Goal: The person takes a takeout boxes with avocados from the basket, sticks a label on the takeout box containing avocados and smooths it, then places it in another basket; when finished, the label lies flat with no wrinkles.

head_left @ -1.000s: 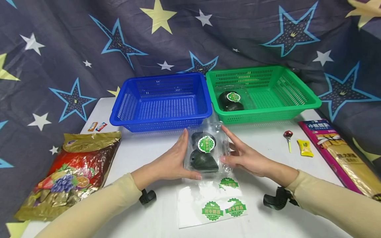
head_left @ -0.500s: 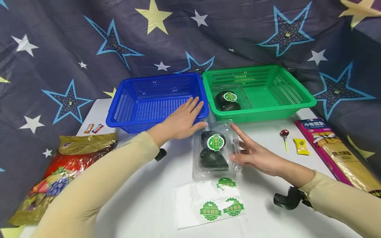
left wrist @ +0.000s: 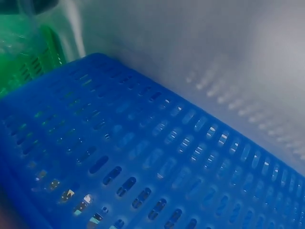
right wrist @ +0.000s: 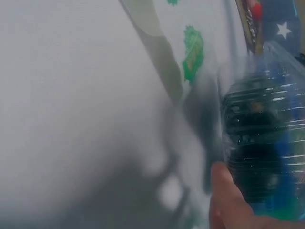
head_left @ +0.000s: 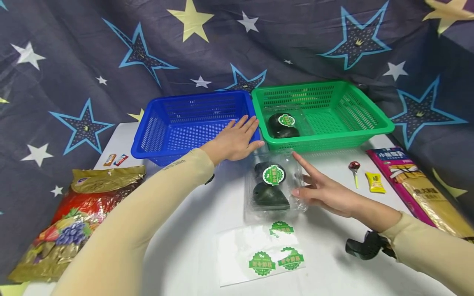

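Observation:
My right hand (head_left: 326, 191) grips the right side of a clear plastic clamshell box (head_left: 255, 205), index finger at its far corner and thumb on its near side. Inside are two dark green, avocado-like pieces (head_left: 272, 196) under a round green-and-white sticker (head_left: 274, 175). In the right wrist view, a fingertip touches the wall of the box (right wrist: 259, 119). My left hand (head_left: 237, 142), fingers spread and holding nothing, lies over the near right corner of the blue basket (head_left: 159, 158). That basket (left wrist: 157, 143) fills much of the left wrist view.
A green basket (head_left: 333, 142) holds a similar box (head_left: 286, 123). A sticker sheet (head_left: 237, 259) lies in front. At left are a large candy bag (head_left: 81, 218) and two small wrapped candies (head_left: 121, 159); at right, a lollipop (head_left: 354, 166), yellow candy (head_left: 375, 182) and long pink-gold packet (head_left: 418, 185).
My left hand has let go of the clamshell box and moved up to the blue basket's near right corner. My right hand still grips the box, which has shifted a little to the right.

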Available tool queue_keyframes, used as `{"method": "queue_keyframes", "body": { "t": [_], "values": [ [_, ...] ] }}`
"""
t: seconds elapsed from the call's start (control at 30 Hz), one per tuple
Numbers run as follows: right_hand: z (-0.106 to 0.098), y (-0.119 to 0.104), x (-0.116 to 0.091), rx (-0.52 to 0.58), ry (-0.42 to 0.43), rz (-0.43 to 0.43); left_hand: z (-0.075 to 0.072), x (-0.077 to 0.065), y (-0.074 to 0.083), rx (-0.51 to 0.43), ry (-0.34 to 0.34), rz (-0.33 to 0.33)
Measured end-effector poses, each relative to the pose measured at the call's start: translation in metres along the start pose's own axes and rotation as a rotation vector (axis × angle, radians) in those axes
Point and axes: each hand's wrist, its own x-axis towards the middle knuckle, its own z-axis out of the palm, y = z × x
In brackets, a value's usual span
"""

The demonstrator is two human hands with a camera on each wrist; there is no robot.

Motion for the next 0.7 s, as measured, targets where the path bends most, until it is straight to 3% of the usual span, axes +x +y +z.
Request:
{"method": "queue_keyframes", "body": {
  "t": [0.17, 0.3, 0.43, 0.57, 0.7],
  "values": [
    [-0.016, -0.014, -0.010, 0.018, -0.061, 0.059, 0.000, 0.000, -0.001, 0.006, -0.008, 0.000],
    [-0.043, -0.030, -0.025, 0.005, -0.108, 0.143, 0.000, 0.000, -0.002, 0.010, -0.018, -0.003],
    [-0.074, -0.052, -0.043, -0.054, -0.112, 0.157, -0.001, -0.001, -0.003, 0.010, -0.025, -0.005],
    [-0.102, -0.083, -0.055, -0.172, 0.013, 0.148, -0.001, -0.001, -0.004, 0.013, -0.015, 0.005],
    [-0.133, -0.114, -0.050, -0.282, 0.175, 0.157, -0.002, 0.000, -0.003, 0.003, -0.012, 0.012]
  ]
}}
